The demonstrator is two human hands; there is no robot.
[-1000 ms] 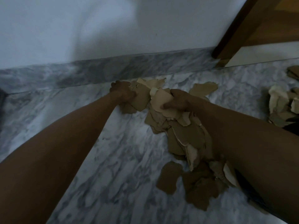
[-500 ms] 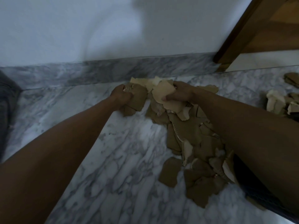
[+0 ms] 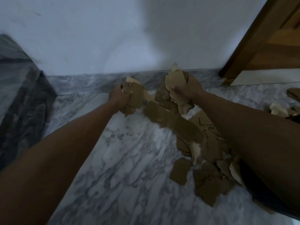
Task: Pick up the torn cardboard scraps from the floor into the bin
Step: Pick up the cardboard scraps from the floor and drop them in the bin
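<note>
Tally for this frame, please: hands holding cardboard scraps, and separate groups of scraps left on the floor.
Hands holding scraps: 2, the left hand and the right hand
Scrap groups on the marble floor: 2, the main pile and a smaller cluster at far right
Total: 4

Both bare forearms reached forward and down, roughly parallel. Left hand (image 3: 118,97) was curled, knuckles up, fingers clenched around scraps (image 3: 134,96). Right hand (image 3: 188,88) sat slightly farther forward and higher, fist closed on its own bunch, thumb toward the left.
</note>
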